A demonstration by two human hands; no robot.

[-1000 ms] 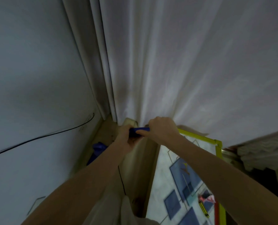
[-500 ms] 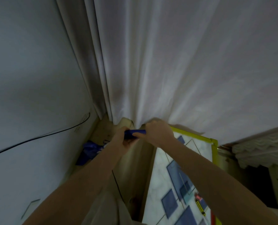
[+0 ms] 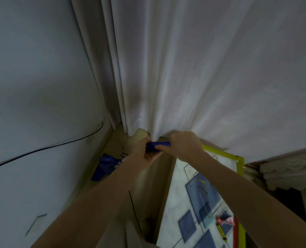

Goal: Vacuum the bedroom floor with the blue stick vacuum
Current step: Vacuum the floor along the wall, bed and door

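Note:
Both of my hands grip the blue handle (image 3: 157, 145) of the stick vacuum, out in front of me near the room's corner. My left hand (image 3: 145, 153) wraps the handle from below and the left. My right hand (image 3: 184, 145) curls over it from the right. The vacuum's blue body (image 3: 104, 166) shows lower down on the beige floor (image 3: 118, 140), close to the left wall. Its shaft is mostly hidden behind my left forearm.
A white curtain (image 3: 193, 68) hangs straight ahead down to the floor. The pale wall (image 3: 32, 86) on the left carries a thin black cable (image 3: 50, 148). A yellow-edged mat (image 3: 202, 194) with blue squares lies to the right, and dark furniture (image 3: 291, 185) stands at far right.
The hands and handle have stayed in nearly the same place against the curtain. The vacuum's blue body has shifted slightly left along the wall since a second ago.

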